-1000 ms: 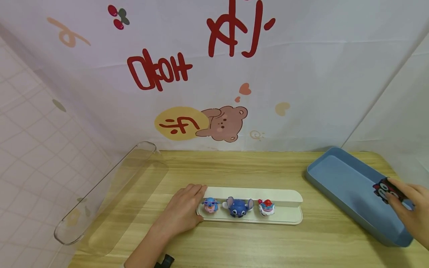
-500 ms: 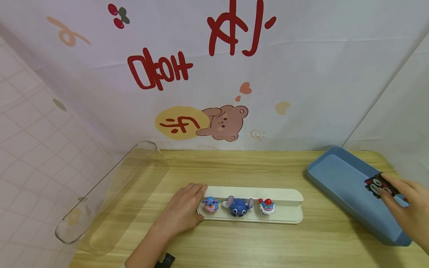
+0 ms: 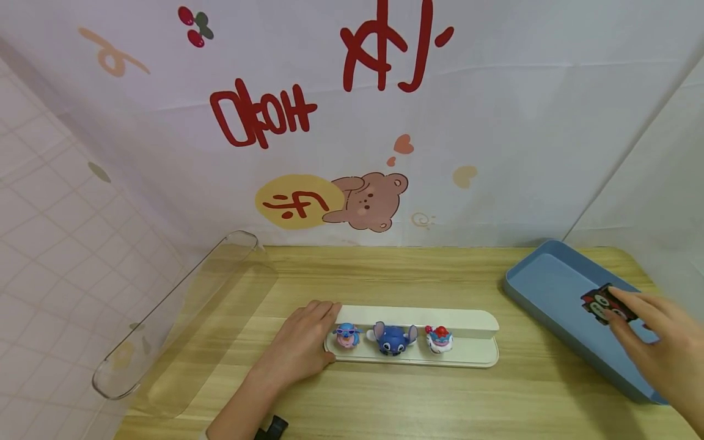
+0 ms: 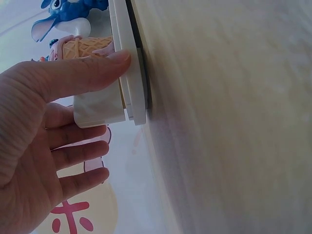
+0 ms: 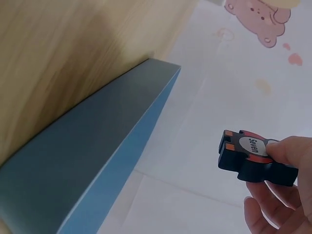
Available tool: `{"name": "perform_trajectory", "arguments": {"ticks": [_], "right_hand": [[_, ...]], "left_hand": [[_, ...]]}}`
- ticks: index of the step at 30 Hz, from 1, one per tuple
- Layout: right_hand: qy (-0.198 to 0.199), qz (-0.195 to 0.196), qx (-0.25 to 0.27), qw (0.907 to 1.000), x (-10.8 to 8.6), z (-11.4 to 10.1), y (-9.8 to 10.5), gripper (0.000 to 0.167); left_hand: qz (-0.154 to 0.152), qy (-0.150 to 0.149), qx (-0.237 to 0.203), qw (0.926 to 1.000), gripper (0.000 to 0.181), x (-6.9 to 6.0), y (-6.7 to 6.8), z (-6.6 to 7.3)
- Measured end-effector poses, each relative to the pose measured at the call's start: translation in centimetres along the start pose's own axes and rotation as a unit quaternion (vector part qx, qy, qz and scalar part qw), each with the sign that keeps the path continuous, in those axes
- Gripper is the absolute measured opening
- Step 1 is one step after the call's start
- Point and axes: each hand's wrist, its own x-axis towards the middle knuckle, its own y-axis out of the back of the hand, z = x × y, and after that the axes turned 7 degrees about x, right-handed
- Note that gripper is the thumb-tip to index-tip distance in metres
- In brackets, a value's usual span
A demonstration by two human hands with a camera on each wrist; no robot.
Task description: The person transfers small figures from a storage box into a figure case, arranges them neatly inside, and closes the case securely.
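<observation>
My right hand [image 3: 662,345] pinches a chunky black-and-red cartoon figure [image 3: 602,302] between thumb and fingers, above the blue tray [image 3: 563,338]. In the right wrist view this figure [image 5: 248,161] shows a pale oval lettered "seven". My left hand [image 3: 304,338] grips the left end of a cream two-step display stand [image 3: 467,352], thumb on the front edge and fingers behind. Three small figurines stand along its lower step: a blue-and-pink one with sunglasses [image 3: 347,336], a big-eared blue Stitch [image 3: 393,340] and a white one with a red top [image 3: 439,340].
A long clear plastic cover [image 3: 220,308] lies at the left of the wooden table [image 3: 418,403]. Beside my left forearm is a black object [image 3: 273,428], partly hidden. A printed cloth [image 3: 511,134] hangs behind the table.
My right hand has moved left over the blue tray, carrying the black-and-red figure with it. The left hand and the stand have stayed in place.
</observation>
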Motion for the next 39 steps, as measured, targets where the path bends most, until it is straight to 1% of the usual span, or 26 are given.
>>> {"name": "perform_trajectory", "arguments": {"ticks": [6,8,13,19,26,30,33,39], "right_hand": [[0.002,-0.006,0.007,1.0000,0.3,-1.5,-0.4,0.079],[0.002,-0.013,0.001,0.9999,0.3,-1.8,-0.5,0.080],[0.019,-0.030,-0.013,0.9993,0.3,-2.5,-0.8,0.081],[0.033,-0.052,-0.028,0.9977,0.6,-3.3,-1.0,0.078],[0.058,-0.047,-0.006,0.9972,0.9,-4.1,-1.8,0.070],[0.065,-0.053,0.002,0.9964,0.9,-4.5,-2.2,0.068],[0.066,-0.066,0.007,0.9956,0.8,-4.9,-2.5,0.068],[0.077,-0.071,0.042,0.9936,0.7,-5.5,-3.3,0.064]], "left_hand": [[-0.001,0.001,0.000,1.0000,0.095,0.0,0.0,0.0],[-0.001,0.002,-0.001,1.0000,0.095,-0.1,0.0,0.0],[-0.004,0.005,-0.004,1.0000,0.095,-0.1,-0.1,0.0],[-0.006,0.005,-0.003,1.0000,0.094,0.0,0.0,0.0],[0.000,0.000,-0.005,1.0000,0.094,0.0,0.0,-0.1],[0.001,-0.001,-0.004,1.0000,0.094,0.0,-0.1,-0.1],[0.000,0.000,-0.003,1.0000,0.094,0.0,-0.2,-0.1],[-0.001,0.000,-0.001,1.0000,0.094,0.0,-0.2,-0.1]]}}
